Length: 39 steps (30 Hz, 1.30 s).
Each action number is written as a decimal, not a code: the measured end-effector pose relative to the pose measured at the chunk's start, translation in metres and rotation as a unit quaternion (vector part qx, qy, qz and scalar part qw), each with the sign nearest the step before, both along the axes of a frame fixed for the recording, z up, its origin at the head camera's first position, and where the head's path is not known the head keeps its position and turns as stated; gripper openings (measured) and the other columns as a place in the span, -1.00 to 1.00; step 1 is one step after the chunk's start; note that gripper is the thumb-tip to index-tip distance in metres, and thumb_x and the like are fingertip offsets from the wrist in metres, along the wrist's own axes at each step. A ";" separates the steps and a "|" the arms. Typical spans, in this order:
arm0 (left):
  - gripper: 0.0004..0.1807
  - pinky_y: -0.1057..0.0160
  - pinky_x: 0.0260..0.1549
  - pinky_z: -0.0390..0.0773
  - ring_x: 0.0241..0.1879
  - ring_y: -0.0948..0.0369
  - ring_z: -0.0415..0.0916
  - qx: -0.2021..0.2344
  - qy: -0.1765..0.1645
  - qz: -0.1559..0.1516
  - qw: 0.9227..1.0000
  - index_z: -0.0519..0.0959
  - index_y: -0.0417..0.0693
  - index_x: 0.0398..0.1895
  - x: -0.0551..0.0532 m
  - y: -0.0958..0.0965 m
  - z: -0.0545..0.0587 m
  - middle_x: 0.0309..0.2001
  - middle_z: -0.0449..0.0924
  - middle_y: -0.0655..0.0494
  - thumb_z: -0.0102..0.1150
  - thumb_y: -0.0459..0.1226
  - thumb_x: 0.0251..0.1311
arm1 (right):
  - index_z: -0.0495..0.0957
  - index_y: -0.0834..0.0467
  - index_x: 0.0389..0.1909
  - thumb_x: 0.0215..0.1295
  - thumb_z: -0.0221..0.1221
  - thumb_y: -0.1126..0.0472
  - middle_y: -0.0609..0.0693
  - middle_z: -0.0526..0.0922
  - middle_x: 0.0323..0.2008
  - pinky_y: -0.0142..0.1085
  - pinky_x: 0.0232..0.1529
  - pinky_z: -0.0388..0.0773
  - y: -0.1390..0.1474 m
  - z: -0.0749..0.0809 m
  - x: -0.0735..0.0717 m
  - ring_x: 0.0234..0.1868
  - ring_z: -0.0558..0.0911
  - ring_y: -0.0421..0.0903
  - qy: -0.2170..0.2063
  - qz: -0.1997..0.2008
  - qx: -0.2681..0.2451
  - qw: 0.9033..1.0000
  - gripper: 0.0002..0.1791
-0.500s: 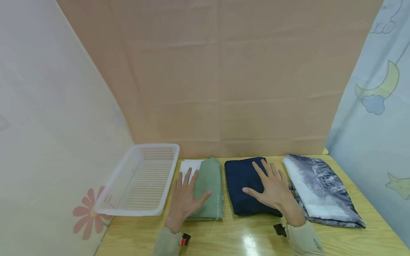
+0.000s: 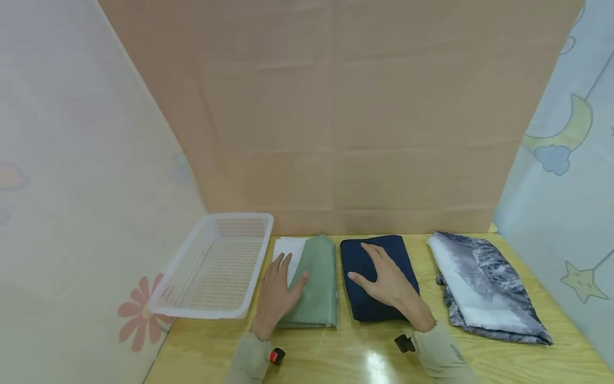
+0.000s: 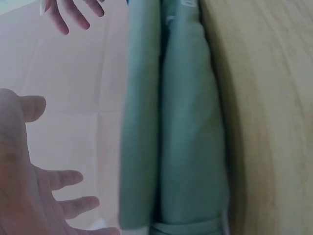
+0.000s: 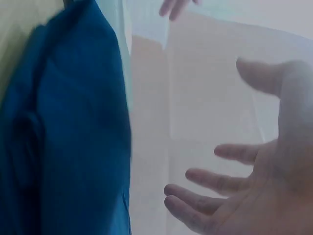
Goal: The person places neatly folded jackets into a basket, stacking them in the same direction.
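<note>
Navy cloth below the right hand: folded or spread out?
Folded: the navy cloth lies as a compact rectangle on the table, and the right wrist view shows layers stacked along its edge.

Green cloth (image 2: 322,290): partly behind the left hand (image 2: 275,298); in the left wrist view its white marks blur past reading.
White piece (image 2: 289,245): lower part hidden by that hand; cannot tell whether it joins the green cloth.
Navy cloth (image 2: 365,308): part hidden behind the right hand (image 2: 389,284).
Sleeves (image 2: 440,352): cut off by the head view's bottom edge.
</note>
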<state>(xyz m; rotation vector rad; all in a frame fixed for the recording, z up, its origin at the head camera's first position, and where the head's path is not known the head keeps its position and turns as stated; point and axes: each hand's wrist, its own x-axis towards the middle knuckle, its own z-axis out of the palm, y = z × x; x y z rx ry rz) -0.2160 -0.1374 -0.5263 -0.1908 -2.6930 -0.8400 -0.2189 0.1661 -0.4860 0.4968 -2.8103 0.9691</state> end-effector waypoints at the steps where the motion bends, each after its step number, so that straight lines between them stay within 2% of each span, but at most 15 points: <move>1: -0.15 -0.41 0.42 0.31 0.55 -0.30 0.26 0.004 -0.002 0.003 1.000 0.35 -0.07 0.61 -0.001 0.000 -0.001 0.60 0.29 -0.22 0.13 0.25 0.46 | 0.13 0.10 0.69 0.44 0.27 -0.33 0.26 0.21 0.63 0.42 0.33 0.42 -0.004 -0.001 -0.001 0.53 0.36 0.41 -0.001 0.000 -0.003 1.000 0.01; 8: -0.12 -0.38 0.42 0.32 0.53 -0.31 0.26 0.008 -0.029 0.020 0.999 0.37 -0.14 0.58 -0.005 -0.002 -0.008 0.57 0.30 -0.31 0.17 0.25 0.42 | 0.16 0.26 0.65 0.55 0.25 -0.13 0.34 0.27 0.58 0.35 0.41 0.40 -0.032 -0.011 -0.004 0.54 0.35 0.39 -0.027 0.025 -0.042 0.998 -0.11; 12: -0.05 -0.42 0.34 0.40 0.48 -0.38 0.30 -0.004 -0.065 0.042 0.997 0.35 -0.13 0.59 -0.006 -0.007 -0.016 0.58 0.26 -0.34 0.15 0.32 0.38 | 0.14 0.33 0.65 0.54 0.28 -0.06 0.38 0.27 0.57 0.32 0.43 0.39 -0.049 -0.021 -0.007 0.54 0.34 0.40 -0.060 0.036 -0.071 0.995 -0.10; 17: -0.01 -0.48 0.25 0.42 0.39 -0.48 0.35 0.006 -0.100 0.061 0.993 0.33 -0.15 0.60 -0.002 -0.012 -0.022 0.56 0.24 -0.40 0.19 0.33 0.34 | 0.14 0.38 0.63 0.48 0.34 -0.03 0.45 0.32 0.52 0.33 0.36 0.45 -0.068 -0.034 -0.006 0.48 0.40 0.44 -0.088 0.031 -0.111 0.989 -0.05; 20: -0.01 -0.52 0.20 0.43 0.35 -0.51 0.38 0.012 -0.108 0.070 0.992 0.34 -0.15 0.59 -0.001 -0.012 -0.024 0.54 0.26 -0.41 0.23 0.31 0.33 | 0.11 0.37 0.64 0.43 0.37 -0.08 0.47 0.30 0.53 0.36 0.35 0.44 -0.077 -0.039 -0.005 0.49 0.38 0.47 -0.114 0.021 -0.131 0.985 0.02; 24: -0.03 -0.52 0.17 0.45 0.33 -0.51 0.39 0.021 -0.115 0.079 0.990 0.34 -0.15 0.58 -0.003 -0.012 -0.023 0.52 0.28 -0.42 0.26 0.29 0.31 | 0.06 0.31 0.68 0.38 0.40 -0.14 0.45 0.24 0.57 0.35 0.35 0.45 -0.089 -0.040 -0.007 0.52 0.34 0.46 -0.165 -0.012 -0.165 0.972 0.10; 30: -0.03 -0.44 0.16 0.52 0.28 -0.42 0.48 0.071 -0.119 0.083 0.987 0.36 -0.26 0.54 -0.008 -0.012 -0.020 0.41 0.39 -0.49 0.26 0.26 0.34 | 0.07 0.25 0.69 0.43 0.36 -0.09 0.43 0.22 0.58 0.36 0.36 0.41 -0.101 -0.040 -0.010 0.55 0.28 0.45 -0.210 -0.058 -0.233 0.948 0.03; 34: -0.09 -0.36 0.16 0.56 0.26 -0.36 0.53 0.111 -0.127 0.084 0.982 0.38 -0.30 0.51 -0.011 -0.014 -0.020 0.35 0.48 -0.49 0.22 0.23 0.40 | 0.09 0.27 0.67 0.45 0.35 0.00 0.45 0.21 0.57 0.36 0.32 0.43 -0.103 -0.044 -0.014 0.52 0.30 0.47 -0.229 -0.067 -0.266 0.934 -0.04; 39: -0.26 -0.33 0.21 0.54 0.28 -0.33 0.53 0.156 -0.124 0.083 0.976 0.43 -0.28 0.45 -0.012 -0.017 -0.020 0.33 0.53 -0.43 0.24 0.07 0.45 | 0.12 0.23 0.66 0.45 0.34 0.12 0.43 0.07 0.64 0.39 0.42 0.31 -0.103 -0.048 -0.018 0.59 0.17 0.48 -0.253 -0.058 -0.308 0.915 -0.10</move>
